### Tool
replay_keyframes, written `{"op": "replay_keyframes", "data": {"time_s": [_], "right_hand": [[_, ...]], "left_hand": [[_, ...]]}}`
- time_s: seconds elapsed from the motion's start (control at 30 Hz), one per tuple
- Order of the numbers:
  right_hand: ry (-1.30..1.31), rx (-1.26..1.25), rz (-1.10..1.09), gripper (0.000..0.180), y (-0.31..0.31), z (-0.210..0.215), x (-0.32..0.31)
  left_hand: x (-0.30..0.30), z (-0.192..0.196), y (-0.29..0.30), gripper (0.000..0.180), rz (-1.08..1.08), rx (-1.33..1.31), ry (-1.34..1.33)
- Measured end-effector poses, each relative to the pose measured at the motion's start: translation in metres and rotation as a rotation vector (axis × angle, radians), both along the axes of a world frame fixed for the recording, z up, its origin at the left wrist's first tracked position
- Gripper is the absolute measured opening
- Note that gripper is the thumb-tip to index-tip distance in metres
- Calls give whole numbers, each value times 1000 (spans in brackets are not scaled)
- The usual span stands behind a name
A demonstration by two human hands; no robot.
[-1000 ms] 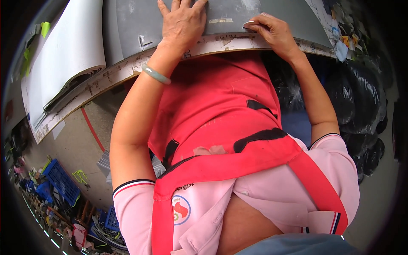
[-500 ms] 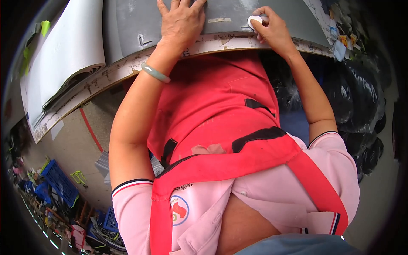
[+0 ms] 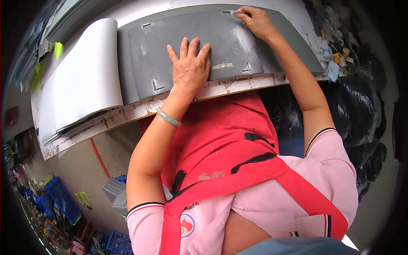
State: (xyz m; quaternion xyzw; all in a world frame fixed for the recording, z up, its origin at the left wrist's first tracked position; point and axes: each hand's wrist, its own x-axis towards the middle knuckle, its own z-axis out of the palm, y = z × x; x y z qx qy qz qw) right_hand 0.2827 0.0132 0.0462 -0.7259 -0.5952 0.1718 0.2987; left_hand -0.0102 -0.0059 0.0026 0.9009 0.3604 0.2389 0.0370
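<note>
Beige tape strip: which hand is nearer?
Left. The left hand is palm-down just left of the beige tape strip; the right hand, holding a white disc, is farther away, near the far right corner of the dark grey sheet.

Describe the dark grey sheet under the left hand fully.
The dark grey, flat, stiff-looking sheet is roughly rectangular, with an angular slot near each corner, whitish smudges and a pale tape strip. It lies on larger grey sheeting. The left hand spreads on it; the right hand holds a round white disc at its upper-right slot.
</note>
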Motion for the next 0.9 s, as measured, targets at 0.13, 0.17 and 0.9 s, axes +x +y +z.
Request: {"op": "replay_keyframes", "data": {"time_s": [0.13, 0.17, 0.9], "right_hand": [[-191, 68, 91, 21, 34, -5, 3], [-250, 69, 137, 20, 40, -7, 3], [-32, -222, -68, 12, 51, 15, -14]], "left_hand": [[-3, 0, 0, 37, 15, -1, 0], [-4, 0, 1, 37, 20, 0, 1], [-1, 0, 2, 36, 27, -26, -43]]}}
